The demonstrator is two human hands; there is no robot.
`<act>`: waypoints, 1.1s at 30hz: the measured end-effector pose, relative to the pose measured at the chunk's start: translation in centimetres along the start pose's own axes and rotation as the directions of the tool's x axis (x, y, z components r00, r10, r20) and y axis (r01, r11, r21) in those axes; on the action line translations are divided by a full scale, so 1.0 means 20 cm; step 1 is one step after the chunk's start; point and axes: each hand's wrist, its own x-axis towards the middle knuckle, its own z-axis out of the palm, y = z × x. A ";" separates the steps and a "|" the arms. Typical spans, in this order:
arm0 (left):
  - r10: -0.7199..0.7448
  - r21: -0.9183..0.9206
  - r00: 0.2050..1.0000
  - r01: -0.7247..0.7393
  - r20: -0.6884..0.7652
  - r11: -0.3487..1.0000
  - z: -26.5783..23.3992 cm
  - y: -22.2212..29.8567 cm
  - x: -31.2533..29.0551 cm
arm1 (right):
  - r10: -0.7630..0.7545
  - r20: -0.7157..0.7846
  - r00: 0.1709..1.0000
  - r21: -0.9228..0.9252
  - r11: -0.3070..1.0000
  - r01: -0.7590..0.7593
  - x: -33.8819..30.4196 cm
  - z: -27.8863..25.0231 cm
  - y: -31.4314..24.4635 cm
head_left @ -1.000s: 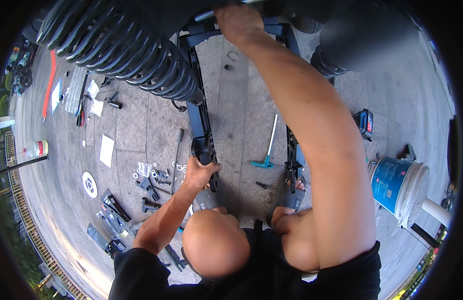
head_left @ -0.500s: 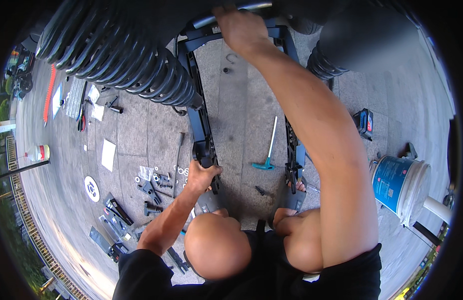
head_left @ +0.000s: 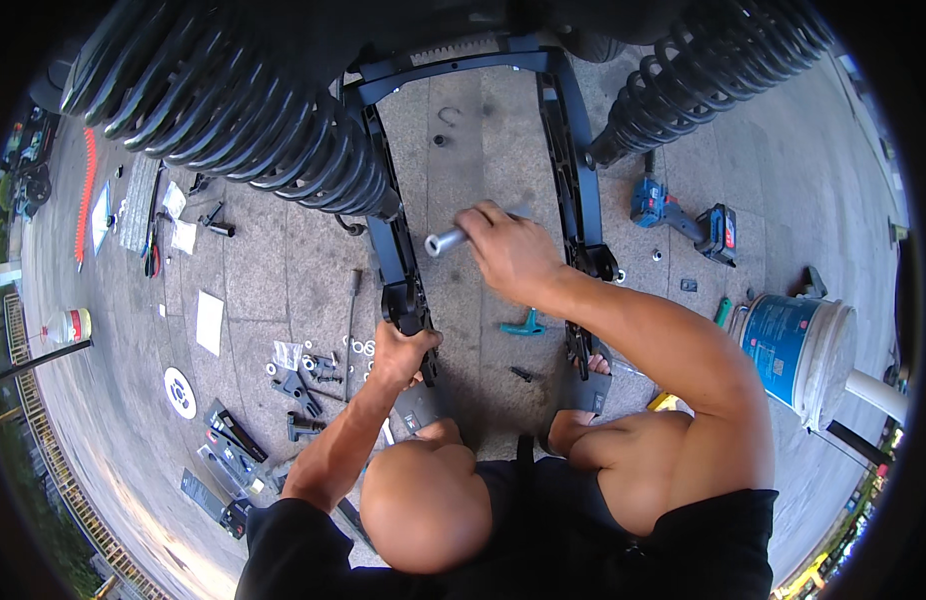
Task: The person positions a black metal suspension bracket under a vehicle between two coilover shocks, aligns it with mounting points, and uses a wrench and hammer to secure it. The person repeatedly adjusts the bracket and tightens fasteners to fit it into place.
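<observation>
A silver metal tube (head_left: 446,241) is in my right hand (head_left: 520,263), its hollow end poking out to the left of the fingers. That hand is raised between the two rails of a black U-shaped metal frame (head_left: 443,63). My left hand (head_left: 397,357) is wrapped round the near end of the frame's left rail (head_left: 392,245). Beyond my right forearm runs the right rail (head_left: 568,175). A teal T-handle wrench (head_left: 524,325) lies on the paving under the right hand, its shaft mostly hidden by that hand. Close to my feet is a small black part (head_left: 521,374).
Large coil springs, left (head_left: 273,130) and right (head_left: 683,85), slant over the frame. A blue cordless power tool (head_left: 655,205) and a blue-and-white bucket (head_left: 783,345) are at the right. Loose washers (head_left: 361,348), black fittings (head_left: 299,392) and a white sheet (head_left: 210,323) lie left.
My right hand has come back from the frame's far crossbar toward me, bringing the silver tube with it. The power tool and right spring are uncovered. My left hand stays on the rail.
</observation>
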 end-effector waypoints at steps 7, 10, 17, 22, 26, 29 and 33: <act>-0.006 0.042 1.000 0.007 -0.031 0.999 0.00 -0.04 0.02 | 0.430 0.377 0.820 -0.324 0.891 -0.318 0.12 0.58 0.26; 0.064 0.015 0.998 -0.064 -0.026 0.998 0.01 -0.04 0.02 | 0.376 0.286 0.881 -0.355 0.896 -0.267 0.08 0.72 0.27; -0.038 -0.021 0.999 0.038 0.016 0.999 0.00 0.01 0.00 | 0.080 -0.466 0.881 -0.066 0.990 -0.125 0.41 0.06 0.14; -0.098 -0.018 0.995 0.099 0.030 0.995 0.00 -0.02 0.02 | 0.069 -0.800 0.596 -0.174 0.924 -0.341 0.67 -0.41 0.18; 0.011 -0.021 1.000 -0.011 0.023 1.000 0.00 -0.06 0.06 | 0.328 -0.678 0.658 -0.173 0.799 -0.576 0.78 -0.51 0.16; -0.053 -0.004 0.998 0.053 0.042 0.999 -0.03 -0.07 0.06 | 0.563 -0.490 0.666 -0.055 0.742 -0.668 0.83 -0.58 0.16; -0.024 0.012 0.999 0.023 0.041 1.000 -0.06 -0.10 0.08 | 0.612 -0.533 0.585 0.054 0.714 -0.698 0.86 -0.57 0.14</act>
